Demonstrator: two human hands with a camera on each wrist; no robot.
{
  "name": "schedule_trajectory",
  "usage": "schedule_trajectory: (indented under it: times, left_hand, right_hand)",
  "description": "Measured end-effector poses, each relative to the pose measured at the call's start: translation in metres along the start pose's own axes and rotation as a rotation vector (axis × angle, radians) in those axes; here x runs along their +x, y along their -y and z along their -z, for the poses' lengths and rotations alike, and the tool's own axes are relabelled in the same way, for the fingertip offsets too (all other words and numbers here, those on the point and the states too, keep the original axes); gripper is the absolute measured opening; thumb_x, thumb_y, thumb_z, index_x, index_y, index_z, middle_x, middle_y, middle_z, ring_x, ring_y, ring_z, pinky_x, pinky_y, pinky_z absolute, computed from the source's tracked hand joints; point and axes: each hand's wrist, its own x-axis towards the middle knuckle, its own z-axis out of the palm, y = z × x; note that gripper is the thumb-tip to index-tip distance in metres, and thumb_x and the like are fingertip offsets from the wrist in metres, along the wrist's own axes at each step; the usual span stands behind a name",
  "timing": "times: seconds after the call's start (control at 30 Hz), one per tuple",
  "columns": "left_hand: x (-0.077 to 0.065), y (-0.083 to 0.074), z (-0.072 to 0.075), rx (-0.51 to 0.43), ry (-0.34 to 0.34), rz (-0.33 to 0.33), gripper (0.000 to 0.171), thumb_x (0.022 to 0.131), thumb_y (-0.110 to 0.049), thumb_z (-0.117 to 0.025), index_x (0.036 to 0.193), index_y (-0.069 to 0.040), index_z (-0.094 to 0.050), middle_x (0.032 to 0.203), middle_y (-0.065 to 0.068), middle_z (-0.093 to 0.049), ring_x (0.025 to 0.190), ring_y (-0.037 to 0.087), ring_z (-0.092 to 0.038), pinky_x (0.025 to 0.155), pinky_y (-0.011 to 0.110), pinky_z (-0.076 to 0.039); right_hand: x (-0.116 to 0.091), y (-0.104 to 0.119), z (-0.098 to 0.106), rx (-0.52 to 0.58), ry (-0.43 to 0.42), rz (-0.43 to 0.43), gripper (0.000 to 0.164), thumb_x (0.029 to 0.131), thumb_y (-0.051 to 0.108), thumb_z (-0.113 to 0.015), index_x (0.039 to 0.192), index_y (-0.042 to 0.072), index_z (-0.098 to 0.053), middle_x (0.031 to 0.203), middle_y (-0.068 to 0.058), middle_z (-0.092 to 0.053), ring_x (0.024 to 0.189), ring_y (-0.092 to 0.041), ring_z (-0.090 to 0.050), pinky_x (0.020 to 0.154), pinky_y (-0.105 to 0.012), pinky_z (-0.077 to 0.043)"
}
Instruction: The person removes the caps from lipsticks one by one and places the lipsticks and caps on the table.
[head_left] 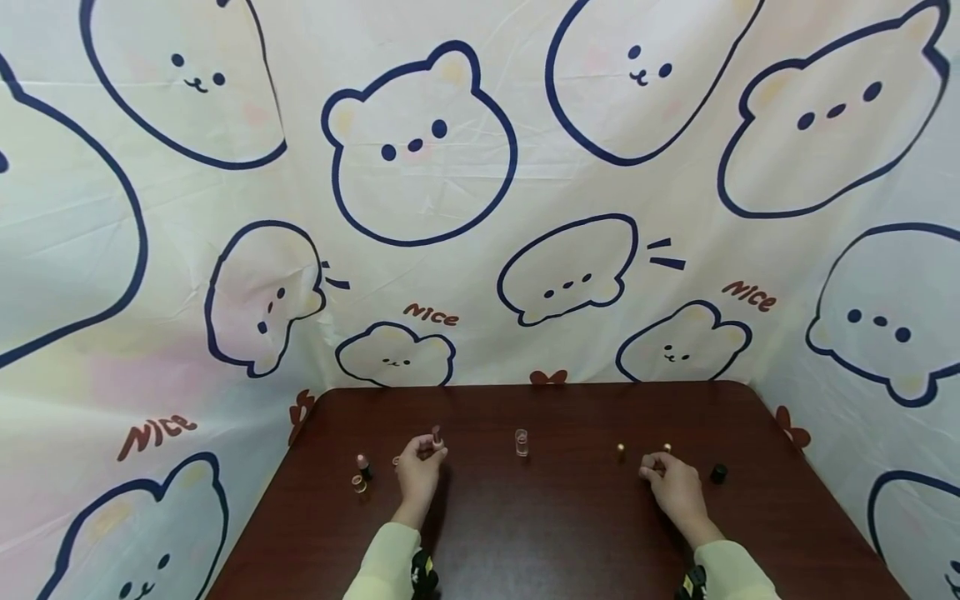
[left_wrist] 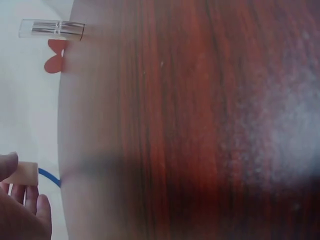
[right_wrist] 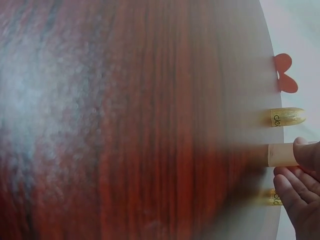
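Note:
My left hand [head_left: 418,473] pinches an uncapped lipstick [head_left: 437,434] with a reddish-brown bullet pointing up. Its pale beige base [left_wrist: 26,174] shows between thumb and fingers in the left wrist view; the bullet is not visible there. Between the thumb and fingers of my right hand [head_left: 677,490] is a pale beige lipstick cap [right_wrist: 281,155], mostly covered by fingers in the head view. Two gold caps, one [right_wrist: 288,117] and another [right_wrist: 276,197], stand on either side of it. Whether the beige cap touches the table cannot be told.
Left of the left hand are a pink lipstick [head_left: 363,466] in a black tube and a small gold-rimmed one [head_left: 359,483]. A clear tube [head_left: 522,443] stands mid-table, a black cap [head_left: 719,473] far right. Patterned cloth [head_left: 420,192] borders the brown table [head_left: 540,525].

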Motion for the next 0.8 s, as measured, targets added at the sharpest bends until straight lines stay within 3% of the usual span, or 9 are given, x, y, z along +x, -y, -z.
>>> schedule_trajectory:
  times: [0.43, 0.8]
  left_hand:
    - [0.008, 0.010, -0.007, 0.096, -0.024, -0.012, 0.019, 0.078, 0.003, -0.077, 0.096, 0.001, -0.069, 0.087, 0.011, -0.068, 0.082, 0.027, -0.063, 0.070, 0.037, -0.049]
    - [0.010, 0.017, -0.011, 0.099, -0.014, 0.010, 0.017, 0.079, 0.005, -0.075, 0.095, 0.002, -0.068, 0.088, 0.013, -0.068, 0.083, 0.029, -0.065, 0.073, 0.041, -0.051]
  right_hand:
    - [0.001, -0.003, -0.003, -0.010, -0.014, 0.023, 0.018, 0.090, 0.012, -0.069, 0.102, -0.001, -0.066, 0.085, -0.009, -0.069, 0.074, -0.024, -0.064, 0.059, -0.038, -0.050]
    - [0.001, -0.003, -0.002, -0.004, -0.008, 0.031, 0.017, 0.091, 0.012, -0.069, 0.103, -0.001, -0.067, 0.086, -0.009, -0.069, 0.072, -0.022, -0.064, 0.057, -0.037, -0.049]
